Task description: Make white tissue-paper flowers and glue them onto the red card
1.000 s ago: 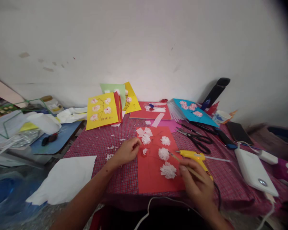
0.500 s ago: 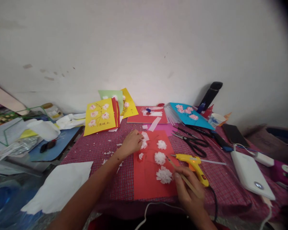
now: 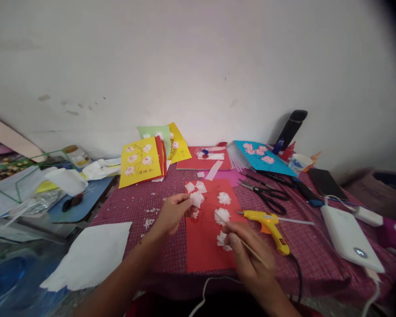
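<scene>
My left hand (image 3: 171, 214) pinches a small square of white tissue paper (image 3: 196, 199) above the left side of a red sheet (image 3: 204, 253). In my right hand (image 3: 252, 259) is a thin wooden stick (image 3: 255, 254), angled up and left over the sheet. White ruffled paper flowers (image 3: 223, 198) stand in a column on the sheet's right half; my right fingers partly cover the lowest one. A smaller white tuft (image 3: 195, 214) shows just below my left fingertips. Loose tissue squares (image 3: 200, 186) rest at the sheet's upper left.
Right of the sheet lie a yellow glue gun (image 3: 267, 222), black scissors (image 3: 267, 197) and a white power bank (image 3: 351, 240). Behind are a yellow flower card (image 3: 140, 163) and a blue flower card (image 3: 267, 160). Paper scraps (image 3: 148, 222) litter the cloth at left.
My left hand has drawn back from the loose squares toward me, now with a tissue square between its fingers. My right hand has shifted left with the stick, over the lowest flower.
</scene>
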Demonstrator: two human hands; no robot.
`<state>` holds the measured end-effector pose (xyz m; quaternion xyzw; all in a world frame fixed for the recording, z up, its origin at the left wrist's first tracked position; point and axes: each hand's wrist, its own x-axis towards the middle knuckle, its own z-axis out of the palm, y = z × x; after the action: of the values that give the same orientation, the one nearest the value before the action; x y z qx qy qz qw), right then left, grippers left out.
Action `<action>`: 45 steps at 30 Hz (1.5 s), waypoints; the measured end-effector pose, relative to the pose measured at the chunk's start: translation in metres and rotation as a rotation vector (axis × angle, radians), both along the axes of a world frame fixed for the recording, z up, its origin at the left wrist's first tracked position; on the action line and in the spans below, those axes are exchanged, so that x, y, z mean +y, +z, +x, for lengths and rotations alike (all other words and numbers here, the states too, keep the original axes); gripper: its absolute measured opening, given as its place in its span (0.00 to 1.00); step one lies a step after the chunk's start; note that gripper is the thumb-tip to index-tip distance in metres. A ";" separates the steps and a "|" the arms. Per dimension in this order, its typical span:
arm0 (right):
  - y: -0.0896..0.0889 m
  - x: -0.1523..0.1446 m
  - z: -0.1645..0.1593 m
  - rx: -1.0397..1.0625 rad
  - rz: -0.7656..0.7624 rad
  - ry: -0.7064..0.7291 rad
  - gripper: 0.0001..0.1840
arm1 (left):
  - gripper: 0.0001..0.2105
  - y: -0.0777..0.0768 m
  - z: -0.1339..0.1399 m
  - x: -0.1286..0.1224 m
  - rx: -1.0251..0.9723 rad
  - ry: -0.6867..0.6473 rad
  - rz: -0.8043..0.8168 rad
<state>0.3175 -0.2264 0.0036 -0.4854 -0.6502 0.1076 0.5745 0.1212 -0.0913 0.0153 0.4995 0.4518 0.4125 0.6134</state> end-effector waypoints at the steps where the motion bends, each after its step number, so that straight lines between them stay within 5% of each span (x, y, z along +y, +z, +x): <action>1: 0.003 0.001 -0.005 0.005 0.002 0.045 0.14 | 0.13 0.002 0.001 -0.010 -0.027 -0.004 -0.030; 8: 0.000 0.001 -0.018 0.046 -0.046 0.165 0.15 | 0.12 0.006 0.005 -0.045 -0.106 -0.066 -0.058; 25: -0.007 -0.003 -0.019 0.068 -0.007 0.137 0.16 | 0.11 0.000 0.007 -0.051 -0.131 -0.047 -0.100; 33: -0.016 -0.002 -0.019 0.455 -0.173 0.069 0.09 | 0.12 0.003 -0.001 -0.065 -0.218 -0.150 -0.182; 40: -0.023 0.002 -0.023 0.955 -0.450 0.228 0.12 | 0.08 -0.013 -0.008 -0.078 0.113 -0.133 0.101; 45: -0.028 -0.007 -0.015 0.880 -0.537 0.341 0.12 | 0.07 -0.016 -0.021 -0.090 0.526 -0.188 0.510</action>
<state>0.3024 -0.2332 -0.0249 -0.4119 -0.3676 0.5546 0.6226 0.1006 -0.1811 -0.0004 0.7643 0.4289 0.3111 0.3675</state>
